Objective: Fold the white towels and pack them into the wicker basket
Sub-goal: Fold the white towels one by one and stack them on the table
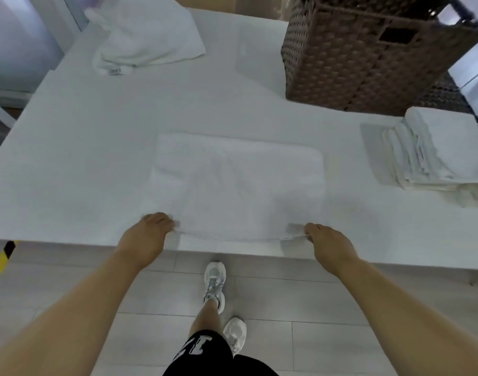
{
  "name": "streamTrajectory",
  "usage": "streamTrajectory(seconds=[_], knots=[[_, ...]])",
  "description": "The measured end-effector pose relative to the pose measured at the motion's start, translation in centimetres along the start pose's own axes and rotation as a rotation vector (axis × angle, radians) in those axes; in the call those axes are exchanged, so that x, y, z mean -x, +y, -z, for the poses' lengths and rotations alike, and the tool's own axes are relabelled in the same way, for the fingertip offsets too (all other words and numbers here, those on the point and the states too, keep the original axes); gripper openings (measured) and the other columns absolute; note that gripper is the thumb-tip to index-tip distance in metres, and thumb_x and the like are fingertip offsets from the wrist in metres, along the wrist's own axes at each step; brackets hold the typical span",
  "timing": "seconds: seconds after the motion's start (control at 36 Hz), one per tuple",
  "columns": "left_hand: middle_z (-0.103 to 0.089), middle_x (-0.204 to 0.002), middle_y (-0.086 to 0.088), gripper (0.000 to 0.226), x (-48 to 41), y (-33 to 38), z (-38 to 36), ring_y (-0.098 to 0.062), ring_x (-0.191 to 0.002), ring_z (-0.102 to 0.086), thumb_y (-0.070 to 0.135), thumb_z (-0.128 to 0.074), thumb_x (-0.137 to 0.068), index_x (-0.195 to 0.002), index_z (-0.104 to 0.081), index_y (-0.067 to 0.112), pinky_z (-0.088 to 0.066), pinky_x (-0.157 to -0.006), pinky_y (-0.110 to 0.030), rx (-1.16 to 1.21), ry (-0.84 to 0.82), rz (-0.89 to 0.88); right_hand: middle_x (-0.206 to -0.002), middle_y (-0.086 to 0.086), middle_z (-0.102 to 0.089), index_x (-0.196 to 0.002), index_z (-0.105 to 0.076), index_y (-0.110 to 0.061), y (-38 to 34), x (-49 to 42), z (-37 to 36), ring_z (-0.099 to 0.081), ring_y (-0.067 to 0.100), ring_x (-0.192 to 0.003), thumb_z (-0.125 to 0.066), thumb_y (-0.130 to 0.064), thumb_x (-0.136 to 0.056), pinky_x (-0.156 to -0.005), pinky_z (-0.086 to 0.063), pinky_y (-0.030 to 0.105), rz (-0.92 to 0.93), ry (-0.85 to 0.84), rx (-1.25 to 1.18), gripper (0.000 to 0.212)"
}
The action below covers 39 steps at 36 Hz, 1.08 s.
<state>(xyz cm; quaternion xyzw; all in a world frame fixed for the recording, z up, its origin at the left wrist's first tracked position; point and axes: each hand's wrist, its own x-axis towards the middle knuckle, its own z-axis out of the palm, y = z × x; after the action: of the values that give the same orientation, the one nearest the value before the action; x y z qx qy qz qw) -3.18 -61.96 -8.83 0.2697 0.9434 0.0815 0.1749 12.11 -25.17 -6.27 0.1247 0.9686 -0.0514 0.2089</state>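
A white towel (235, 183) lies spread flat on the white table (77, 147), its near edge at the table's front. My left hand (148, 234) pinches the towel's near left corner. My right hand (330, 245) pinches the near right corner. The near edge is lifted slightly between the two hands. A brown wicker basket (368, 58) stands at the back right of the table. To the right, next to the basket, sits a stack of folded white towels (438, 156). A heap of loose white towels (148, 33) lies at the back left.
The table's front edge runs just below my hands, with grey floor tiles (327, 308) and my feet beneath. Yellow-black tape (0, 263) marks the floor at the left. Bare table surface lies to the left of the spread towel.
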Motion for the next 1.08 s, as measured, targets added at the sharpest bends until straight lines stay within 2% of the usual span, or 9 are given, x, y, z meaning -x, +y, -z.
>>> streamTrajectory(seconds=[0.08, 0.17, 0.36, 0.56, 0.64, 0.83, 0.94, 1.0, 1.08], knots=[[-0.057, -0.115, 0.0, 0.034, -1.0, 0.6, 1.7, -0.019, -0.097, -0.05, 0.006, -0.036, -0.095, -0.123, -0.05, 0.02, -0.04, -0.072, -0.029, -0.094, -0.106, 0.069, -0.082, 0.0, -0.049, -0.095, -0.036, -0.023, 0.3, -0.5, 1.6, -0.049, 0.023, -0.073, -0.033, -0.013, -0.1, -0.055, -0.032, 0.03, -0.012, -0.11, -0.018, 0.011], [-0.061, -0.101, -0.004, 0.028, -2.4, 0.4, 3.4, -0.02, -0.083, -0.054, 0.013, -0.033, -0.098, -0.12, -0.048, 0.02, -0.043, -0.069, -0.031, -0.169, -0.233, 0.022, -0.078, -0.001, -0.047, -0.096, -0.041, -0.023, 0.6, -1.7, 3.8, -0.044, 0.017, -0.066, -0.033, -0.018, -0.101, -0.058, -0.034, 0.029, -0.022, -0.237, -0.073, 0.01], [-0.063, -0.112, 0.0, 0.029, -7.2, -0.1, 7.2, -0.02, -0.095, -0.06, 0.019, -0.033, -0.102, -0.119, -0.055, 0.024, -0.046, -0.076, -0.029, -0.145, -0.175, -0.052, -0.095, 0.0, -0.053, -0.098, -0.053, -0.023, 1.0, -5.7, 8.5, -0.048, 0.018, -0.078, -0.039, -0.016, -0.1, -0.062, -0.035, 0.027, -0.052, -0.304, -0.115, 0.016], [-0.061, -0.114, 0.002, 0.031, -13.5, -0.5, 10.4, -0.021, -0.1, -0.058, 0.013, -0.036, -0.096, -0.117, -0.055, 0.023, -0.048, -0.079, -0.033, -0.161, -0.007, -0.004, -0.099, 0.002, -0.059, -0.096, -0.05, -0.022, 0.2, -10.1, 11.7, -0.052, 0.023, -0.08, -0.038, -0.003, -0.088, -0.069, -0.038, 0.029, -0.222, 0.07, -0.017, 0.024], [-0.061, -0.109, -0.001, 0.031, -16.1, -0.5, 10.9, -0.023, -0.099, -0.058, 0.007, -0.038, -0.093, -0.114, -0.057, 0.019, -0.045, -0.075, -0.032, -0.125, 0.079, 0.01, -0.104, 0.001, -0.058, -0.108, -0.051, -0.019, -0.1, -12.1, 11.9, -0.053, 0.022, -0.091, -0.039, 0.002, -0.084, -0.075, -0.036, 0.03, -0.235, 0.159, 0.057, 0.034], [-0.057, -0.113, 0.0, 0.037, -19.9, -0.1, 9.5, -0.021, -0.104, -0.055, 0.009, -0.037, -0.093, -0.126, -0.05, 0.019, -0.04, -0.082, -0.029, -0.241, 0.005, -0.019, -0.115, 0.001, -0.056, -0.12, -0.048, -0.019, -0.3, -16.0, 10.7, -0.05, 0.022, -0.111, -0.039, -0.001, -0.088, -0.088, -0.037, 0.034, -0.258, 0.048, 0.116, 0.038], [-0.054, -0.124, 0.003, 0.038, -20.8, -0.3, 8.7, -0.018, -0.113, -0.051, 0.024, -0.035, -0.097, -0.135, -0.043, 0.021, -0.039, -0.089, -0.03, -0.247, -0.032, -0.027, -0.121, -0.001, -0.054, -0.128, -0.046, -0.019, -0.1, -17.3, 10.1, -0.047, 0.02, -0.116, -0.038, -0.015, -0.096, -0.091, -0.036, 0.035, -0.227, 0.011, 0.113, 0.033], [-0.052, -0.127, 0.003, 0.04, -21.1, -0.5, 8.5, -0.018, -0.114, -0.05, 0.035, -0.036, -0.098, -0.135, -0.044, 0.021, -0.041, -0.09, -0.03, -0.24, -0.031, -0.046, -0.124, -0.002, -0.052, -0.131, -0.044, -0.02, 0.0, -17.9, 9.8, -0.045, 0.019, -0.119, -0.036, -0.029, -0.101, -0.093, -0.036, 0.035, -0.186, -0.007, 0.117, 0.033], [-0.053, -0.126, 0.0, 0.037, -21.6, -0.5, 8.2, -0.02, -0.114, -0.05, 0.035, -0.039, -0.099, -0.129, -0.052, 0.018, -0.044, -0.091, -0.032, -0.195, -0.019, -0.067, -0.125, -0.002, -0.052, -0.131, -0.044, -0.02, 0.1, -18.5, 9.7, -0.046, 0.019, -0.118, -0.031, -0.029, -0.103, -0.094, -0.035, 0.034, -0.166, -0.017, 0.107, 0.032]])
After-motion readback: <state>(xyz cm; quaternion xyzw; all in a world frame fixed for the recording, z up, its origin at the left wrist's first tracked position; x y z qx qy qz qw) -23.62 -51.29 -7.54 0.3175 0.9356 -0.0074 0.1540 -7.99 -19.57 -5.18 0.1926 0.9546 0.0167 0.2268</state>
